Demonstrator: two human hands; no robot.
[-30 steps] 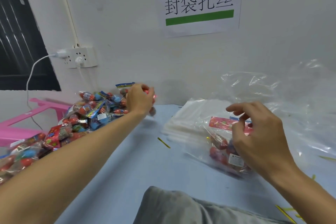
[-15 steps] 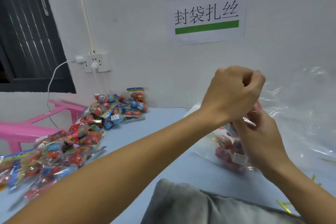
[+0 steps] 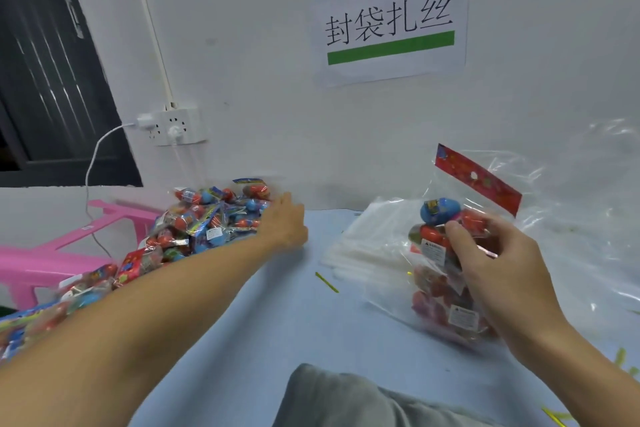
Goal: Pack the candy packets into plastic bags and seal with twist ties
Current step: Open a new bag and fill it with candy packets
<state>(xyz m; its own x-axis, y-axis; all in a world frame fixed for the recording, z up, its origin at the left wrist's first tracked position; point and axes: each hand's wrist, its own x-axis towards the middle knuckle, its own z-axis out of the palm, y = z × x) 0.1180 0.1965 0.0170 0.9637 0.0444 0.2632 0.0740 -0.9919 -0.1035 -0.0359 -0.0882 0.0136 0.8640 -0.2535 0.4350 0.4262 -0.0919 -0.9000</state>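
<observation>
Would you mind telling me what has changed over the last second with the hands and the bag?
The left hand, which had carried a packet across to the bag half a second ago, has let it go and reached back left to the candy pile. The right hand keeps its grip on the bag, now raised more upright with another packet inside. The flat bags and the loose tie stayed put.
</observation>
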